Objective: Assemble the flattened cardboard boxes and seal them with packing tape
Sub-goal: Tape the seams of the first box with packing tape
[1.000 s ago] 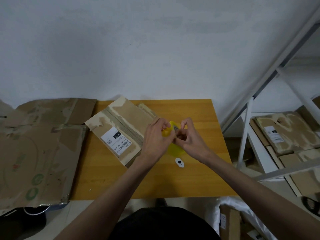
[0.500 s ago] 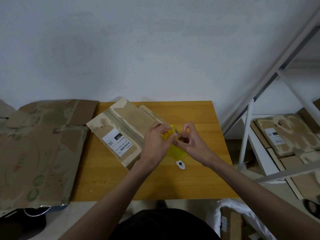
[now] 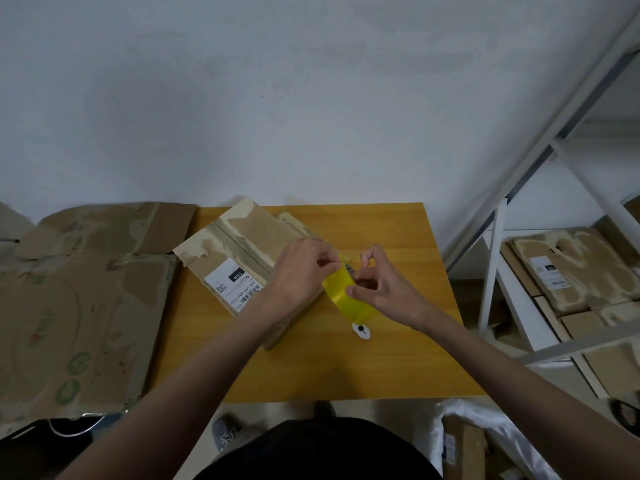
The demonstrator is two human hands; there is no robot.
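Note:
A flattened cardboard box (image 3: 239, 251) with a white shipping label lies at an angle on the wooden table (image 3: 398, 358). Just right of it I hold a yellow roll of packing tape (image 3: 341, 289) above the table. My left hand (image 3: 304, 271) pinches the roll's upper edge between thumb and fingertips. My right hand (image 3: 381, 282) grips the roll from the right, its thumb on the yellow band and its fingers curled behind. The hands hide the roll's core.
A small white tag with a black dot (image 3: 361, 330) lies on the table below the roll. Large flattened cartons (image 3: 76, 306) cover the surface to the left. A white metal rack (image 3: 519, 244) on the right holds more flat boxes (image 3: 568, 268).
Both hands have stayed over the tape roll, picking at it. The roll has turned a little between the fingers, and more of its yellow band shows now.

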